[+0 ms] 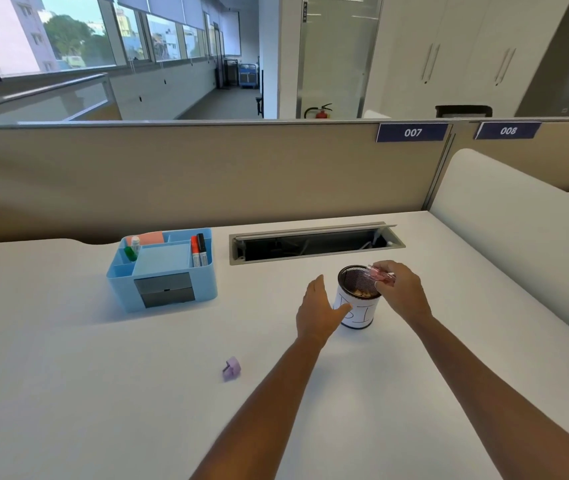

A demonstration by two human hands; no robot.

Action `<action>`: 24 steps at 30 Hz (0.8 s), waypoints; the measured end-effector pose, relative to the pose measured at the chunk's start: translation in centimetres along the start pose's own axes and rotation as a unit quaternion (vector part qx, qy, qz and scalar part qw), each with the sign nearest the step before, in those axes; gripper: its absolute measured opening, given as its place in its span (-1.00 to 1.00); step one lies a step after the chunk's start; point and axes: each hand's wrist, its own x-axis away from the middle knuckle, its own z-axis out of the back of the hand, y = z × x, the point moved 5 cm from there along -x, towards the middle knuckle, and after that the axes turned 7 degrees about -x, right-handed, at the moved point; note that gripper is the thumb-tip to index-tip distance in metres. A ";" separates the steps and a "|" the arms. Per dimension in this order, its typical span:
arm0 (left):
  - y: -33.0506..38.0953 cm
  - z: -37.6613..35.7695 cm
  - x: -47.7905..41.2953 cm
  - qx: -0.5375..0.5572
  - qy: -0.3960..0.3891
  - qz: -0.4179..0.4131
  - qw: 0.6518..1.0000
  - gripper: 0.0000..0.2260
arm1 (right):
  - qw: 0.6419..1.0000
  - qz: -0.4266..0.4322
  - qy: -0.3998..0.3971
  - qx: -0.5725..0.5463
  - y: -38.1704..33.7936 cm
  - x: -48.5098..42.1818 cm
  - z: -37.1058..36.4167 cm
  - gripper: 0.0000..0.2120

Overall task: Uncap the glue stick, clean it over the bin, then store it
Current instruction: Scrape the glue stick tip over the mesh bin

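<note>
- A small lilac cap [232, 368] is seen lying on the desk [68, 393], nearest the camera and well apart from both hands, down and to the left of them; it is judged to be the glue stick's cap, set aside so that both hands are free.
- The left hand [319, 313] is held open, fingers together and thumb spread, with nothing gripped; its thumb is laid against the side of the bin [357, 311], probably so that the light container is steadied.
- The bin, a mesh cup wrapped in white paper with letters drawn on it, stands between the two hands; pale scraps can be made out inside.
- The right hand [399, 289] is closed in a pinch on a pinkish, partly clear object, taken to be the glue stick [381, 274], which is held slanted just above the bin's far right rim.
- This position over the opening is judged to be chosen so that anything scraped or shaken off falls inside; the cleaning step appears to be in hand, and whether any residue is left cannot be told.
- Farther off, to the left of the grip, a blue organiser [162, 271] with markers [198, 251] is standing; storing there is judged to come later, after recapping.
- Beyond the hands, an open cable tray [314, 242] is set into the desk.
</note>
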 end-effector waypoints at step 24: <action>1.3 -4.6 -4.0 0.236 -0.034 -0.050 0.970 -0.24 | 0.991 -0.014 -0.103 0.086 1.1 -2.1 -0.6 -0.65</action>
